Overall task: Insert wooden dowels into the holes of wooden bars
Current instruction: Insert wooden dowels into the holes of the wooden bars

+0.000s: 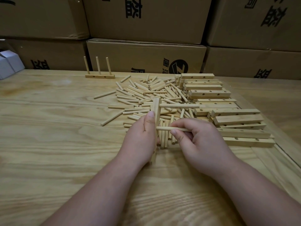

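Observation:
My left hand (141,137) grips a wooden bar (156,108) held on end above the table. One dowel (179,105) sticks out of the bar's upper part, pointing right. My right hand (195,141) pinches a second dowel (169,129) lying level, its left tip touching the bar's side lower down. Whether that tip sits inside a hole I cannot tell. Behind the hands lies a heap of loose dowels (143,93), and to the right a stack of drilled bars (228,111).
A bar with three upright dowels (100,76) stands at the back of the wooden table (48,128). Stacked cardboard boxes (146,53) wall off the far edge. White small boxes (8,64) sit at the far left.

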A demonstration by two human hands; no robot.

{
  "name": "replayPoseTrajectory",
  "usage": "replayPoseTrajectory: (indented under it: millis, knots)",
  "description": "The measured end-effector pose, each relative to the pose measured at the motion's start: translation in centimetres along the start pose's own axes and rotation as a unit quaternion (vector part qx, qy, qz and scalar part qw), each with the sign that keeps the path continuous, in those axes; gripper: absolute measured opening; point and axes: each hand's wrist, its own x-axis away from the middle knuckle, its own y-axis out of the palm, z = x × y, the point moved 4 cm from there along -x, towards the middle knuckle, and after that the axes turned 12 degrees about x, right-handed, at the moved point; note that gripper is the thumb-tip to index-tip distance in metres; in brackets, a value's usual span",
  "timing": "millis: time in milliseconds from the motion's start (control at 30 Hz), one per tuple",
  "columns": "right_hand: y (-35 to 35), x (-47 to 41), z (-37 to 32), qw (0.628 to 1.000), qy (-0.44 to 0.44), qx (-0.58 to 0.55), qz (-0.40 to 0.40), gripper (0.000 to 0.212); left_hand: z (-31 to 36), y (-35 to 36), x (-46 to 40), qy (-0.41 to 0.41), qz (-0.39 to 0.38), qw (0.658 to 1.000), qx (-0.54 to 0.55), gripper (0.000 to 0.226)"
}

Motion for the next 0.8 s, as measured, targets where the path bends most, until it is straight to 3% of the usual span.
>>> replayPoseTrajectory:
  millis: [67,200,233,300,367,433,633,800]
  knots:
    - [0.2,0.0,0.1,1.0,0.014,-0.018,0.019,0.017,-0.2,-0.1,0.0,-0.013,0.013,1.0,0.022,0.049]
    - [1.0,-0.1,0.8,0.994,0.074,-0.081,-0.014,0.047,-0.6,-0.5,-0.1,-0.059,0.051,0.993,0.09,0.051]
    - [1.0,0.1,1.2,0.988,0.094,-0.122,-0.009,0.049,-0.8,-0.7,-0.2,-0.073,0.071,0.989,0.11,0.054]
    - [0.7,0.1,1.7,0.981,0.122,-0.146,0.023,0.033,-1.2,-1.1,-0.5,-0.113,0.12,0.972,0.166,0.059]
    - [0.6,0.0,1.5,0.99,0.125,-0.064,0.031,0.019,-1.6,-1.3,-0.9,-0.155,0.15,0.945,0.247,0.059]
    - [1.0,-0.1,1.1,0.993,0.107,0.042,0.017,0.029,-1.9,-1.3,-1.1,-0.174,0.15,0.931,0.285,0.058]
    - [2.6,0.1,-0.5,0.973,0.109,0.194,-0.061,0.05,-1.5,-1.0,-0.9,-0.154,0.125,0.94,0.279,0.058]
    - [3.3,0.1,-0.4,0.962,0.132,0.217,-0.102,0.051,-1.2,-0.9,-0.7,-0.129,0.104,0.954,0.251,0.061]
